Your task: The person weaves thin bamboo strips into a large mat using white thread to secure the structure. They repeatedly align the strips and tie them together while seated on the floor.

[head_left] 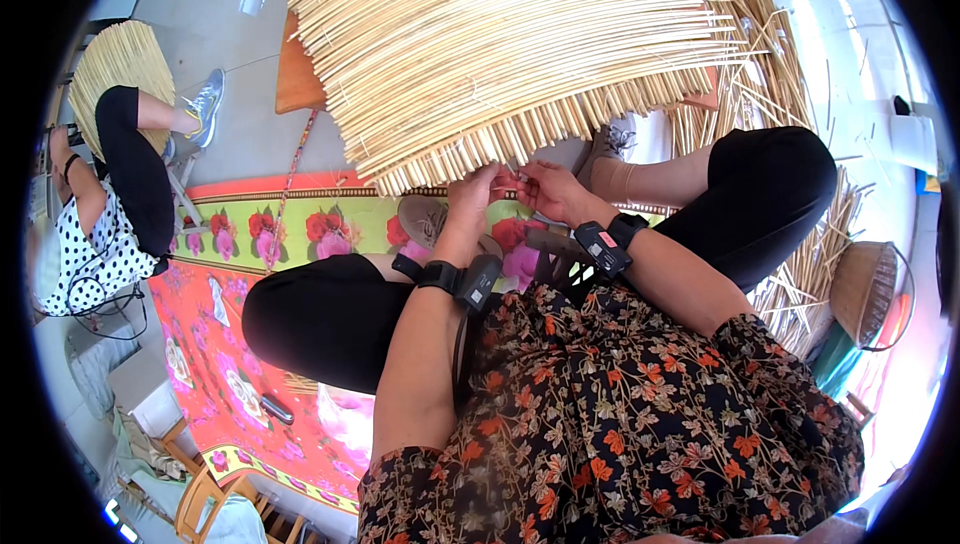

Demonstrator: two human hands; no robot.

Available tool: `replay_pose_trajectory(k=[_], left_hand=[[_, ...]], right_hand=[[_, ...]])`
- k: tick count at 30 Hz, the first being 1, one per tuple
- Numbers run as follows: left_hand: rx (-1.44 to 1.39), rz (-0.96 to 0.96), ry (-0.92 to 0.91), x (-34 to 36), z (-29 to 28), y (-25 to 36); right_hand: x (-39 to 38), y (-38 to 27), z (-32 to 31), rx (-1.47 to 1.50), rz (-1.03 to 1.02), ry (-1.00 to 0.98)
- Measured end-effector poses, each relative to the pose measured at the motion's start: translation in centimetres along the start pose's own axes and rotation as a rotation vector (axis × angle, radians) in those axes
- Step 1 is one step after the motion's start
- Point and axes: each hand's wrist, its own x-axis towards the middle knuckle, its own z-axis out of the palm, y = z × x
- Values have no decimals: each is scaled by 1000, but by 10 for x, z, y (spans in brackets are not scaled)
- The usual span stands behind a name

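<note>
A large mat of pale straw stalks [520,44], laid side by side and bound with thin cross threads, slopes down toward my lap. Along its near edge the cut stalk ends stick out unevenly. My left hand [478,187] is at this edge with its fingers pinched together. Close beside it, my right hand [552,190] is also closed in a pinch, and the fingertips of both hands nearly meet. Something thin and light seems to lie between them, too small to make out. Dark straps with small devices sit on both wrists.
An orange-brown board [298,79] supports the mat. Loose stalks [800,274] lie in heaps at the right, near a wicker basket [864,289]. A floral cloth [240,324] covers the floor under me. At the left another person [95,194] sits beside a smaller straw mat [115,54].
</note>
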Motion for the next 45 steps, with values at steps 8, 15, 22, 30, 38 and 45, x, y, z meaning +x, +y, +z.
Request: replay_pose_trajectory(k=[8,15,22,30,38,45], left_hand=[[9,38,-67,4,-3,-1],[95,88,8,2,2,1],[134,117,38,13,-8,-9],[72,173,86,15,-11,-12],[169,187,132,9,0,-2],[232,201,173,17,-4,-7]], right_hand=[[-2,0,11,7,-1,25],[2,-3,8,10,6,46],[2,-3,10,-10,3,56],[6,-8,13,78,-165,23],[-3,-11,19,97,-285,-17],[12,-6,15,-315,-409,-33]])
